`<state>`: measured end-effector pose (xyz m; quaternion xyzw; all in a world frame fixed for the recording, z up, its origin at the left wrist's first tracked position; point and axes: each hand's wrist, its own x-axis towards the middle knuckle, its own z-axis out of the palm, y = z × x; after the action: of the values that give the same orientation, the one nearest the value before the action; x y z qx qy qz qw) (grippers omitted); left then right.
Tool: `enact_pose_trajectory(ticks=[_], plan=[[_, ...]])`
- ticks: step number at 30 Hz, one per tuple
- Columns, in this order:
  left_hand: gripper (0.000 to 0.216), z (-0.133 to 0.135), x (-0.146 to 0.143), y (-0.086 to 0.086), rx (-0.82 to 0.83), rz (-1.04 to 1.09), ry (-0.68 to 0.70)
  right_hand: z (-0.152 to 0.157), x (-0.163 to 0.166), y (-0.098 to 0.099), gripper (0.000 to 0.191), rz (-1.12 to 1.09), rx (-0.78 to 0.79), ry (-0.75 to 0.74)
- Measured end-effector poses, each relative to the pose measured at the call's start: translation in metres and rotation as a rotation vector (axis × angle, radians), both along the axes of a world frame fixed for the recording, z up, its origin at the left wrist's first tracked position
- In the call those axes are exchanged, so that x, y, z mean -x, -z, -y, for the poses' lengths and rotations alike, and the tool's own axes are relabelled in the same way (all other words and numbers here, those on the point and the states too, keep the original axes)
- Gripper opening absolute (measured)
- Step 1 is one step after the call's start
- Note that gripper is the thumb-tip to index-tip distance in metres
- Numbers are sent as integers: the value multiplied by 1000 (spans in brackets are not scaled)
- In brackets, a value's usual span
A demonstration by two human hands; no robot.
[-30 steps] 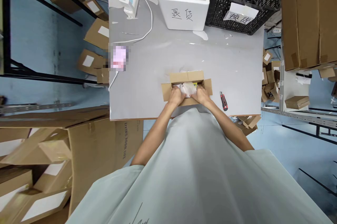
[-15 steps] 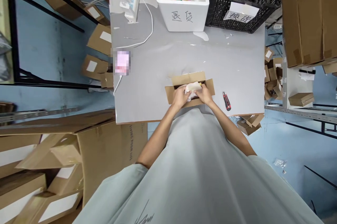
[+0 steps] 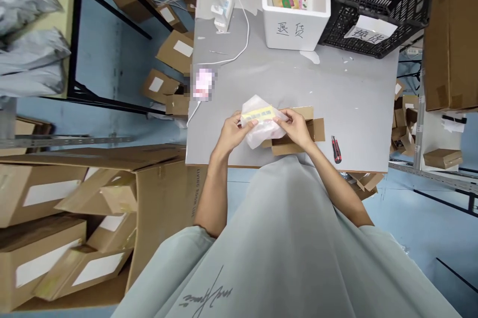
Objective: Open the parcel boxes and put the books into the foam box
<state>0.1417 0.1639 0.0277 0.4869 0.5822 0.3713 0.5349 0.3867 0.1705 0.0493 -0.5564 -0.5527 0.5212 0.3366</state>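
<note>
A white, translucent wrapped packet (image 3: 266, 131) with a yellow printed strip is held up over the table. My left hand (image 3: 234, 134) grips its left edge, thumb on top. On the packet's right edge, my right hand (image 3: 295, 126) is closed with thumb and fingers. Behind and below my right hand stands a small cardboard box (image 3: 289, 148) with its flaps open; the packet and hand hide part of it, and I cannot see inside. A red and black utility knife (image 3: 336, 150) lies on the table to the right of the box.
On the grey table (image 3: 254, 76) stand a white bin (image 3: 295, 32) with several colourful cards and a black crate (image 3: 377, 14) at the back. A power strip (image 3: 224, 9) and a blurred-out device (image 3: 203, 84) are at left. A large carton (image 3: 164, 208) of boxes stands lower left.
Both hands have lifted the white packet out of the cardboard box and moved it left, its yellow strip now showing. The view has shifted, so the table appears further right.
</note>
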Motion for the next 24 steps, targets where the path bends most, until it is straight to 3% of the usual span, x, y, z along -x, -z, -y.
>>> enact_pose_trajectory(ticks=[4,7,11,15,19,22,24], plan=[[70,10,41,17,17,27,-186,-4,21,-2,37,136,-110,-53],[72,18,76,48,22,21,-379,-3,22,8,36,248,-194,-10],[61,26,99,103,183,-53,-589,6,-12,32,40,397,-172,106],[50,34,85,143,444,-249,-500,27,-72,48,42,495,-115,266],[57,47,66,151,456,-386,-489,52,-125,51,43,616,-120,387],[74,57,45,138,280,-509,-500,62,-148,56,53,680,-35,478],[70,61,22,124,162,-470,-388,64,-154,63,64,644,99,542]])
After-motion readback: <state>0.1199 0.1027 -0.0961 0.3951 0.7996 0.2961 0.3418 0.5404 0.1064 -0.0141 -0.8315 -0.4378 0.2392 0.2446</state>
